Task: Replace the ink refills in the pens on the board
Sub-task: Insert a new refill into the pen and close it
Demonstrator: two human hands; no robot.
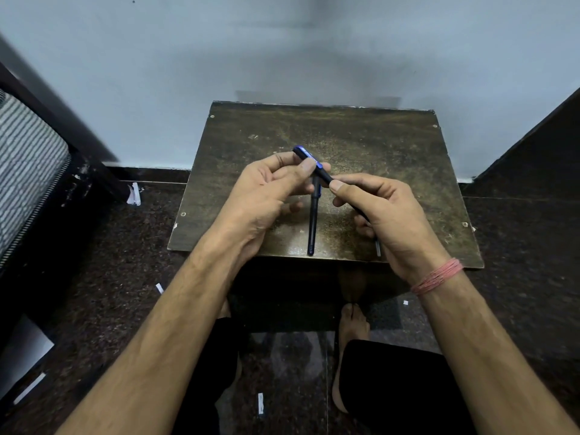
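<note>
So my left hand (270,186) and right hand (383,211) both pinch the slim black-and-blue plastic pen (323,174), its length running diagonally between them, cap end leftward.

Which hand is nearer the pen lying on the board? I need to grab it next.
Left. The left hand hovers just beside the lying pen's cap end; the right hand sits farther off to its right.

Above the dark wooden board (361,142), 1 black pen with blue cap (314,166) held slantwise in both hands; left hand (266,189) pinching the capped end, right hand (389,215) gripping the barrel; flat on the board beneath, a 2nd black pen (312,224); pink thread band (437,279) round the right wrist.
</note>
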